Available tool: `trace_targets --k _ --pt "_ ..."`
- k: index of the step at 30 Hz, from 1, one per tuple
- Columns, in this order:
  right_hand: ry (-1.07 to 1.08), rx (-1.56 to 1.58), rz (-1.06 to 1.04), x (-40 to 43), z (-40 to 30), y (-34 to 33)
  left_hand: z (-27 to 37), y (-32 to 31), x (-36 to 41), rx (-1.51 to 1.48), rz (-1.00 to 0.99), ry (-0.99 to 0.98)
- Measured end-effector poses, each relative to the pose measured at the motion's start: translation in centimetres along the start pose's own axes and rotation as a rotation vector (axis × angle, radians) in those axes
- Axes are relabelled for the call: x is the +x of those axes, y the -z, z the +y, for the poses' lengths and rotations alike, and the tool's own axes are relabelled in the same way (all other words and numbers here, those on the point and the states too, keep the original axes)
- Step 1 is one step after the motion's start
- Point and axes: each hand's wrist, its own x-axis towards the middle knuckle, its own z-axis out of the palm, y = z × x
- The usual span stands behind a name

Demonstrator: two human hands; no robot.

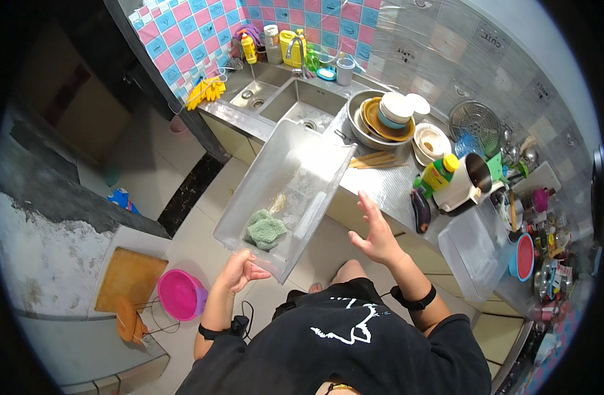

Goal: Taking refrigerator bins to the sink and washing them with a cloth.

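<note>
My left hand point(243, 271) grips the near end of a translucent plastic drawer or bin point(233, 197), thumb over its rim. The bin slants away from me, and its far end reaches over the counter edge by the sink. A crumpled green cloth point(265, 229) lies inside at the near end. Just beyond the cloth is a small yellowish patch point(277, 202) on the bin's floor. To the right of the bin, my right hand point(376, 232) is raised with fingers apart, holding nothing.
A double steel sink point(321, 94) with a faucet point(297, 54) stands ahead. On the counter are stacked bowls point(396, 111), wooden chopsticks point(376, 160), an eggplant point(420, 212), a green bottle point(435, 175) and a clear plastic container point(470, 247). A pink bucket point(181, 296) sits on the floor at left.
</note>
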Motion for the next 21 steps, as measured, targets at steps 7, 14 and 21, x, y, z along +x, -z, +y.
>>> trace_targets --k 7,14,21 --pt "-0.157 0.436 -0.183 9.1 6.2 -2.0 7.3 -1.2 6.2 -0.073 0.132 -0.03" --pt "-0.311 0.723 -0.193 19.7 11.3 -2.4 18.2 -4.9 15.5 0.056 0.127 0.06" --pt "-0.545 0.779 -0.021 29.9 12.4 -3.6 26.5 -5.5 26.5 0.143 -0.023 0.259"
